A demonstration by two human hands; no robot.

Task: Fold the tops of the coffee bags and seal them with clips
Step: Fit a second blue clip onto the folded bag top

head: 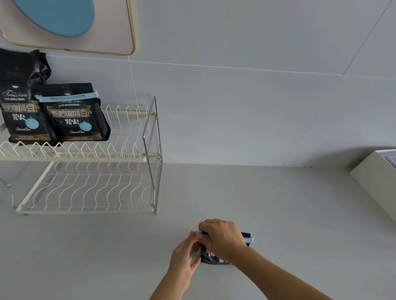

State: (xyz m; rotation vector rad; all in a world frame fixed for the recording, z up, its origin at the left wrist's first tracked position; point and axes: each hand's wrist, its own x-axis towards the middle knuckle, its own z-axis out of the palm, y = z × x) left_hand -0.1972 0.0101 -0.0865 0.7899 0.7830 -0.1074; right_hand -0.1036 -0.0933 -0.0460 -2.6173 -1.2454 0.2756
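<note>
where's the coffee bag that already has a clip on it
One clipped coffee bag stands on the wire rack's top shelf at upper left, just right of an unclipped bag.

Black coffee bag upright on counter, pale blue clip across its folded top.

two bags on rack, left
</note>
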